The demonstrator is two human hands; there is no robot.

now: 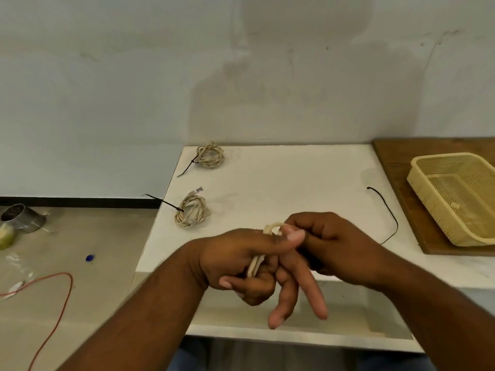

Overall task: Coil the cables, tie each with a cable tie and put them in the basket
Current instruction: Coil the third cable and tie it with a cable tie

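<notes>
Head view:

- A person's two hands meet above the near edge of a white table (294, 183), seen from above.
- The left hand (241, 263) grips a small bundle of beige cable (255, 263). Its thumb lies across the top of the loops and its lower fingers curl round them.
- Two fingers stretch down toward the near edge. They look like the left hand's, but the overlap makes this uncertain.
- The right hand (329, 245) is curled, its fingertips pinching the top loop of the same cable just beside the left thumb.
- Two finished coils lie on the table, each cinched with a black tie. The far coil (210, 155) sits at the far left corner and the near coil (191, 211) lies along the left edge.
- A loose black cable tie (388, 210) lies near the right edge, well apart from the hands.
- The basket (428, 183) stands on a wooden board (396, 170) past the right edge. No coil is visible in it.
- The step in hand appears to be coiling the third cable.
- The next move probably calls for keeping the loops pinched in one hand while the other reaches right for the loose tie.
</notes>
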